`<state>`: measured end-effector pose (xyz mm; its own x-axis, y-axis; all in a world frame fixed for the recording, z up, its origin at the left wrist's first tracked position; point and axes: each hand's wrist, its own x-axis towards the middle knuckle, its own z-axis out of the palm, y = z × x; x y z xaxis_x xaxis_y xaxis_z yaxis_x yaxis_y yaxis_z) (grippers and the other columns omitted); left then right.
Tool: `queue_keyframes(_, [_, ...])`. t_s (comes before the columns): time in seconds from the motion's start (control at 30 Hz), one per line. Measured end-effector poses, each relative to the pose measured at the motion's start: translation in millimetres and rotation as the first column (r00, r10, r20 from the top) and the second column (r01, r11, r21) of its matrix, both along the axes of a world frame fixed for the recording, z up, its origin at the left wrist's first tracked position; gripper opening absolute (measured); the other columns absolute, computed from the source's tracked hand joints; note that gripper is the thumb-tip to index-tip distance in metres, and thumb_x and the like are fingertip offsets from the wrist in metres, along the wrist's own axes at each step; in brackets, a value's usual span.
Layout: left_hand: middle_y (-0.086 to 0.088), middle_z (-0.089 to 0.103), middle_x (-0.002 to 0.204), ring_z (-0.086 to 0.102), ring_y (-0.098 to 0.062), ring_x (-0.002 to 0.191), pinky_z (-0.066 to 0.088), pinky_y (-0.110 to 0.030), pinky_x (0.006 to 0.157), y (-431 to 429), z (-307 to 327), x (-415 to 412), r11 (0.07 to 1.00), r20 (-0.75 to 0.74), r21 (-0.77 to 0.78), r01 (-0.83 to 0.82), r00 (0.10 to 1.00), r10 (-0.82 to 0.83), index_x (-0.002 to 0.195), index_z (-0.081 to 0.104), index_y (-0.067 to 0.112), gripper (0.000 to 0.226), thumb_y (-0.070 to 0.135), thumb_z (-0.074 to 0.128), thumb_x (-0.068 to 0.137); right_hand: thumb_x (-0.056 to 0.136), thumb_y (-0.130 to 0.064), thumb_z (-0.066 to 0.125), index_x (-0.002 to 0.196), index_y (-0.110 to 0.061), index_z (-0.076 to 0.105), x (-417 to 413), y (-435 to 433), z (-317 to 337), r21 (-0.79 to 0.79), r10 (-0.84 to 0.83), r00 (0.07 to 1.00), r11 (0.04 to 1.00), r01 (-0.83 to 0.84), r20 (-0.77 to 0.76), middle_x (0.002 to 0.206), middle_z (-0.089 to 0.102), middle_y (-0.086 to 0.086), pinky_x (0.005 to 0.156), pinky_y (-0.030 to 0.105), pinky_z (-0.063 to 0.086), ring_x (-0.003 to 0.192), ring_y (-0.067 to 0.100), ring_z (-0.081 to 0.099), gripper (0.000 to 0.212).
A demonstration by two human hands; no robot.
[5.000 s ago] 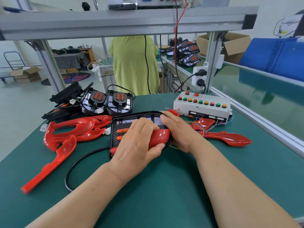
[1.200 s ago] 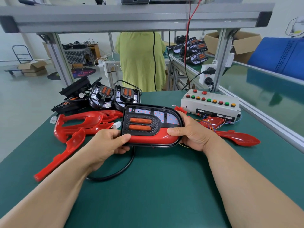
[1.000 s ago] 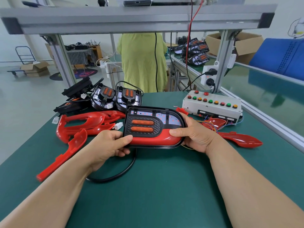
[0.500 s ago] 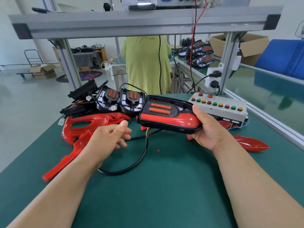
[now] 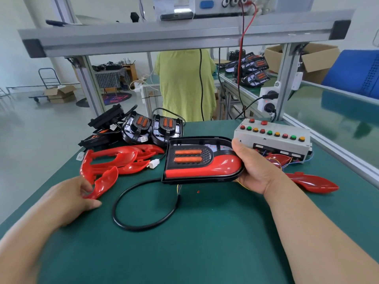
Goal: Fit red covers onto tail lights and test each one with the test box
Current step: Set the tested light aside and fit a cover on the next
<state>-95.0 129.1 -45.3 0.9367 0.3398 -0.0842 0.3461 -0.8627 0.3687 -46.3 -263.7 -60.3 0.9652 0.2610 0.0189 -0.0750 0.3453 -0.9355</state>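
- Our right hand (image 5: pixel 256 171) grips the tail light (image 5: pixel 190 158) by its rounded right end: thumb over the top rim, fingers curled beneath.
- The light is held clear of the mat (image 5: pixel 205 247) at bench centre, face up and tilted toward us.
- A red cover (image 5: pixel 223 165) sits in the light along its near edge and right end; two orange bars show in the black panel to the left.
- A black cable (image 5: pixel 143 227) leaves the light's underside and loops on the mat.
- Our left hand (image 5: pixel 67 201) is at the near end of a loose cover (image 5: pixel 104 181), fingers curled on its upper edge and thumb under its tip, pinching it.
- The loose cover lies at the front of a cover pile (image 5: pixel 123 155); a white connector (image 5: pixel 154 162) lies just beside the pile.
- Spare lights (image 5: pixel 151 130) without covers stand behind the pile.
- The test box (image 5: pixel 272 138), with red, green and yellow buttons, sits just behind our right hand.
- Another cover (image 5: pixel 311 182) lies to the right of that wrist.
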Motion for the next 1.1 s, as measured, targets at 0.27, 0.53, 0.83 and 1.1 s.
queue_keyframes(0.27, [0.0, 0.069, 0.085, 0.063, -0.023, 0.083, 0.049, -0.04, 0.081, -12.2, 1.9, 10.3, 0.982, 0.214, -0.113, 0.15, 0.969, -0.123, 0.082, 0.067, 0.028, 0.02, 0.012, 0.08, 0.081, 0.09, -0.049, 0.057, 0.109, -0.024, 0.077, -2.4, 2.0, 0.0, -0.012, 0.013, 1.0, 1.0, -0.013, -0.004, 0.117, 0.072, 0.011, 0.078, 0.033, 0.06, 0.101, 0.022, 0.072, 0.038])
queue_keyframes(0.53, [0.015, 0.07, 0.078, 0.064, -0.011, 0.078, 0.047, -0.033, 0.076, -70.7, 40.3, 22.1, 0.88, 0.493, -0.137, 0.454, 0.802, -0.337, 0.089, 0.071, 0.044, 0.023, 0.022, 0.066, 0.092, 0.09, -0.049, 0.055, 0.109, -0.023, 0.077, -0.4, 3.3, -1.7, -0.039, 0.05, 0.998, 0.998, -0.052, -0.036, 0.117, 0.072, 0.011, 0.079, 0.033, 0.061, 0.101, 0.021, 0.072, 0.039])
queue_keyframes(0.83, [0.015, 0.07, 0.088, 0.062, 0.001, 0.083, 0.047, -0.019, 0.078, -139.5, 50.9, 42.7, 0.722, 0.544, -0.162, 0.672, 0.671, -0.503, 0.128, 0.057, 0.05, 0.039, 0.022, 0.046, 0.103, 0.085, -0.053, 0.061, 0.122, -0.016, 0.069, 1.2, 7.7, -6.2, -0.05, 0.097, 0.995, 0.994, -0.098, -0.022, 0.126, 0.068, 0.015, 0.1, 0.047, 0.052, 0.112, 0.028, 0.066, 0.053])
queue_keyframes(1.1, [0.017, 0.055, 0.094, 0.054, 0.01, 0.084, 0.04, -0.014, 0.083, -154.7, 40.8, 51.9, 0.652, 0.591, -0.067, 0.755, 0.557, -0.584, 0.125, 0.063, 0.033, 0.03, 0.028, 0.062, 0.095, 0.098, -0.058, 0.035, 0.115, -0.017, 0.069, 1.9, 10.2, -3.6, -0.048, 0.02, 0.991, 0.999, -0.026, -0.135, 0.111, 0.074, 0.01, 0.074, 0.031, 0.061, 0.093, 0.019, 0.074, 0.056])
